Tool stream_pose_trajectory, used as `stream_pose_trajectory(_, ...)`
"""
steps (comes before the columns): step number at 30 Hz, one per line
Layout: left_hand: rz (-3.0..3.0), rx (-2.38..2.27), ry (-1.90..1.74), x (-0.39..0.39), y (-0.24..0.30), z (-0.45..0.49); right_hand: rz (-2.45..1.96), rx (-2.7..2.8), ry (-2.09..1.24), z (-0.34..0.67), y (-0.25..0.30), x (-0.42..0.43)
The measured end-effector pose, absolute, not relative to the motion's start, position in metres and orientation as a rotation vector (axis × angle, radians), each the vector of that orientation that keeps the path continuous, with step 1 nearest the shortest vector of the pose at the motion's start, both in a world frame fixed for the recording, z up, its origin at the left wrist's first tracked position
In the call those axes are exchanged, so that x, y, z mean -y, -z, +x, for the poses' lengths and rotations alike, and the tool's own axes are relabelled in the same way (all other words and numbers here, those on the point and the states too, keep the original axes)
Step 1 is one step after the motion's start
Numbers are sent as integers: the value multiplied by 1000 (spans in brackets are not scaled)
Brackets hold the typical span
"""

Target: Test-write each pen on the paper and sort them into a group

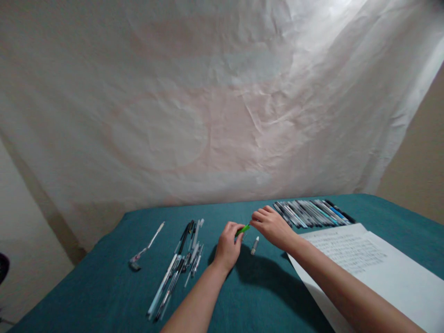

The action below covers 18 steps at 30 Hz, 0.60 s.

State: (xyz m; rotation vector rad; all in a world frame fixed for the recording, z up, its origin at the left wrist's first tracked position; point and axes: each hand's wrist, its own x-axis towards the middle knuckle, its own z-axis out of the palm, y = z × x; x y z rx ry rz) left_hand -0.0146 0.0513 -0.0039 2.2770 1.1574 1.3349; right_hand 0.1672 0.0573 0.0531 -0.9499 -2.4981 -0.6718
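Note:
Over the middle of the table, my left hand [229, 247] is closed around a short bright green pen [242, 230], most of which its fingers cover. The green end points toward my right hand [270, 226]. Its fingers are pinched together right at the pen's tip, and whatever they grip is too small and hidden to name. On the cloth between and just below the hands lies a small whitish tube-like piece [255, 245], possibly a pen part. Left of my left hand is a loose group of pens and pen parts [169, 282].
A dark green cloth [114, 286] covers the table. Behind my right hand a row of pens [312, 212] lies side by side. White paper sheets [388, 268] with handwriting sit under my right forearm. A stick-like item with a crumpled end [149, 245] lies at left.

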Motion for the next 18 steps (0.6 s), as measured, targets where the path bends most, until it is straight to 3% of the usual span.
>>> stream_pose_trajectory(9,2160,-1246,-1442,-55,5,-17,-992,2297,592,161,-59,-50)
stream_pose_trajectory(15,2044,-1278,-1563,-59,9,-20,-1570,2151,91,159,-39,-52)
stream_pose_trajectory(18,2052,-1248,-1549,-58,9,-18,-1635,2210,-88,154,-20,-55)
